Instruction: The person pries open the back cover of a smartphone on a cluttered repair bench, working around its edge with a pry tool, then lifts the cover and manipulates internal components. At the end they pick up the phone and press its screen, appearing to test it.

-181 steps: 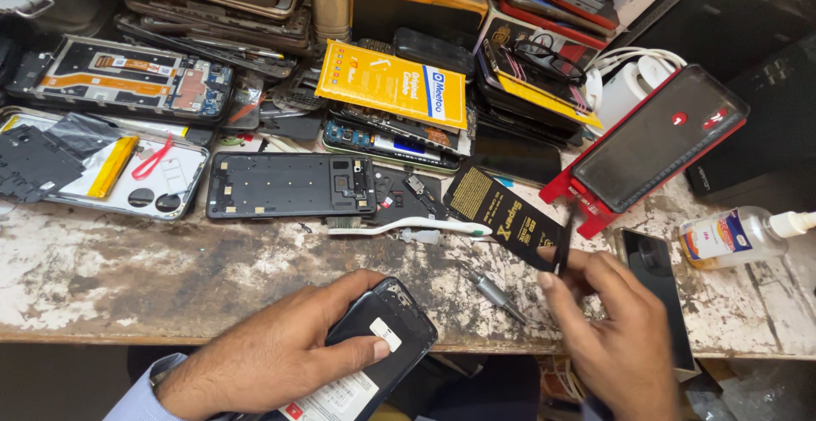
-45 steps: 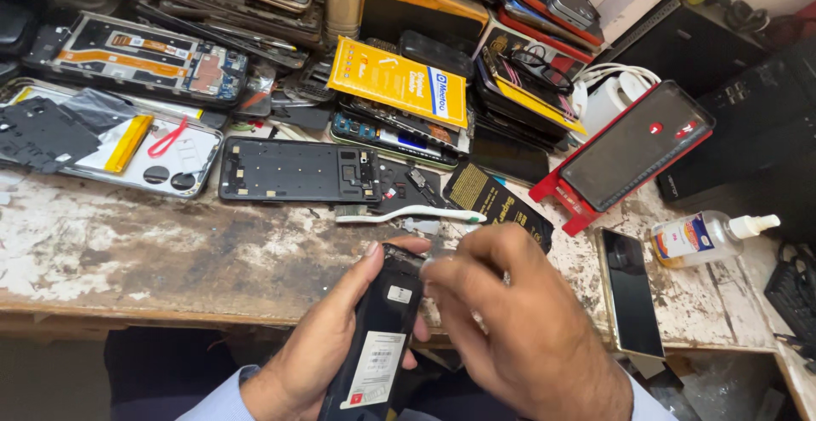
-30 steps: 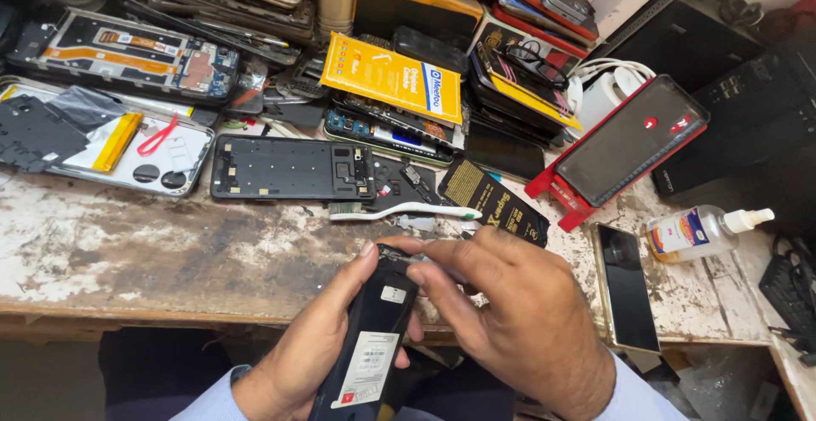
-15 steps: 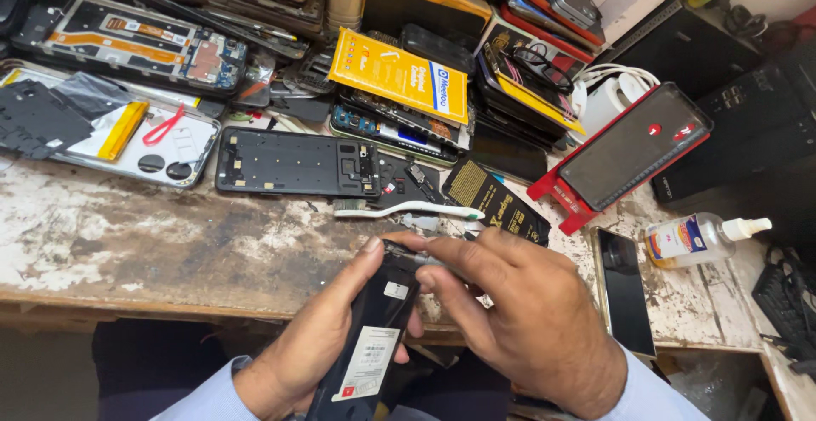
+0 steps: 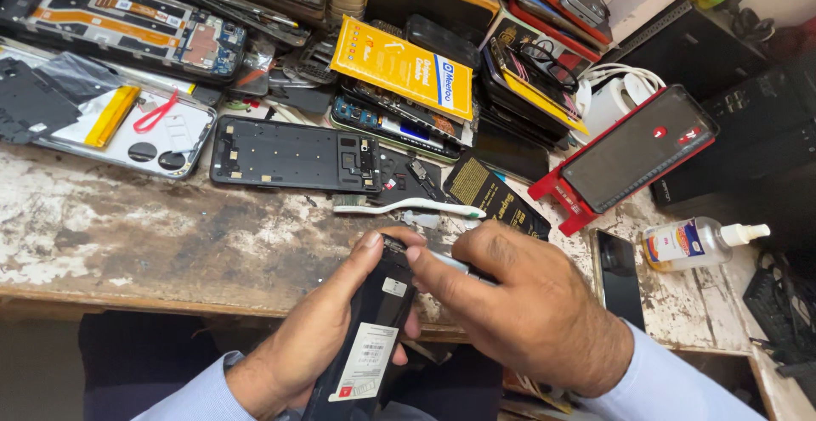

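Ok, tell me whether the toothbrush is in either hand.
No, the toothbrush lies on the workbench beyond both hands, which are on the black phone.

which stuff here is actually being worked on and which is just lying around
In hand:
- black phone, held by left hand
- thin metal tool, in right hand

Lying about:
- toothbrush
- black phone frame
- yellow box
- red-cased phone
- small bottle

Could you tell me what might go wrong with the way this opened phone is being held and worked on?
The opened phone hangs past the table edge in the left hand; a slip could drop it. The right hand presses a thin metal tool at its top, which might slip and scratch parts.
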A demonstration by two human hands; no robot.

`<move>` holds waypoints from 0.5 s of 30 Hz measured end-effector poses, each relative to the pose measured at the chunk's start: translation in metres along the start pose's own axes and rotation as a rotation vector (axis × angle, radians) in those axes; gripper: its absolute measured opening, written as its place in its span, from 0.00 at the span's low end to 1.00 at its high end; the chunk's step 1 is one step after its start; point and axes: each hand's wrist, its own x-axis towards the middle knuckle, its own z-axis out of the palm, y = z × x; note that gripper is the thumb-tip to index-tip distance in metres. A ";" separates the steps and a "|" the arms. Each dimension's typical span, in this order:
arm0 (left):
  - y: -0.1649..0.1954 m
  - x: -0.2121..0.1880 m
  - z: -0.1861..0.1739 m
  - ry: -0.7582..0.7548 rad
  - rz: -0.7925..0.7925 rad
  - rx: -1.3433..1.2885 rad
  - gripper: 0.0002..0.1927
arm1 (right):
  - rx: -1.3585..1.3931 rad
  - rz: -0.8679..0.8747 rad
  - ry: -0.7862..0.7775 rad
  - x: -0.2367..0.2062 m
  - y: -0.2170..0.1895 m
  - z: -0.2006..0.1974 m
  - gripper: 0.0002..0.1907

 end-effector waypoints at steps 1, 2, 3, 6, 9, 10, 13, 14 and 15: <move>0.001 0.000 0.000 0.005 0.000 0.008 0.30 | -0.014 -0.031 -0.013 0.001 0.003 -0.002 0.19; 0.001 -0.001 0.000 0.010 -0.001 0.015 0.30 | -0.027 -0.061 -0.027 0.001 0.004 -0.004 0.18; 0.001 0.000 0.002 0.012 -0.002 0.021 0.30 | -0.042 -0.090 -0.042 0.001 0.005 -0.006 0.18; 0.001 0.002 0.003 0.032 -0.064 0.008 0.34 | -0.005 0.047 -0.006 -0.001 -0.004 -0.006 0.22; -0.001 0.002 0.004 -0.016 0.040 -0.059 0.33 | 0.074 0.432 -0.012 -0.001 -0.016 -0.005 0.13; -0.002 0.003 0.003 -0.036 0.052 -0.071 0.32 | 0.045 0.404 -0.003 0.000 -0.018 -0.005 0.13; -0.005 0.004 0.002 -0.064 0.091 -0.097 0.32 | 0.017 0.275 0.038 0.004 -0.021 -0.005 0.14; -0.005 0.004 0.001 -0.068 0.100 -0.096 0.32 | 0.034 0.215 0.059 0.006 -0.020 -0.005 0.15; -0.006 0.004 0.001 -0.072 0.108 -0.095 0.32 | 0.052 0.154 0.079 0.008 -0.019 -0.006 0.15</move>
